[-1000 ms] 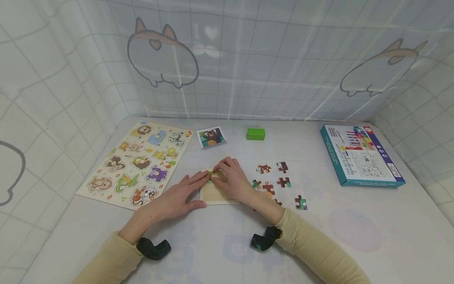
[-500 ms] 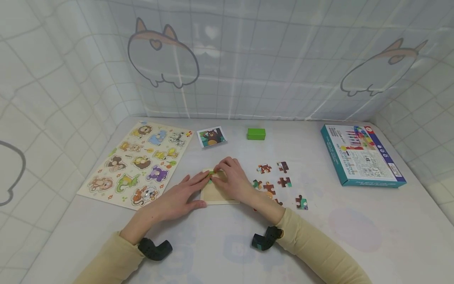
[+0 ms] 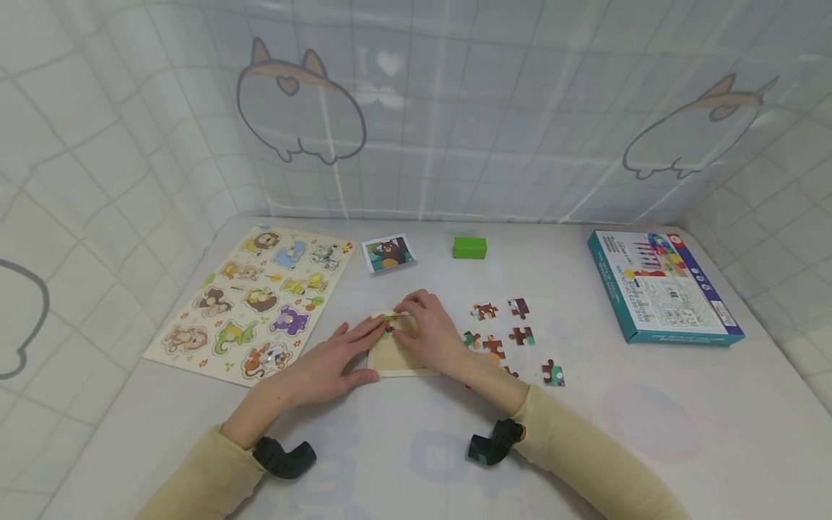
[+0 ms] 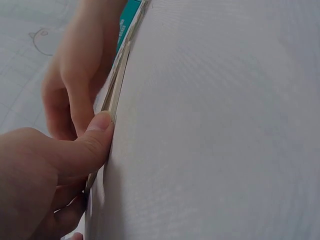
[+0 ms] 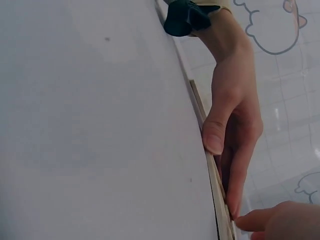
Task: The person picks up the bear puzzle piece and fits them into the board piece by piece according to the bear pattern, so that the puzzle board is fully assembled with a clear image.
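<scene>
In the head view a small wooden puzzle tray (image 3: 396, 359) lies on the table, mostly bare inside. My left hand (image 3: 328, 365) rests along its left side with extended fingers, the thumb at the near left corner. The left wrist view shows that thumb (image 4: 100, 122) against the tray's edge. My right hand (image 3: 429, 336) reaches over the tray with bent fingers and pinches a jigsaw piece (image 3: 388, 327) in the far left corner, mostly covered by fingertips. Several loose jigsaw pieces (image 3: 521, 336) lie to the right, some partly behind the right forearm.
An animal puzzle board (image 3: 260, 300) lies at the left. Behind the tray are a bear picture card (image 3: 388, 253) and a green block (image 3: 470, 248). A teal and white box (image 3: 663, 289) lies at the far right. Patterned walls enclose the table.
My right hand's fingers have shifted slightly to the right at the tray's far edge, and the right wrist has moved a little right. The left hand stays in place.
</scene>
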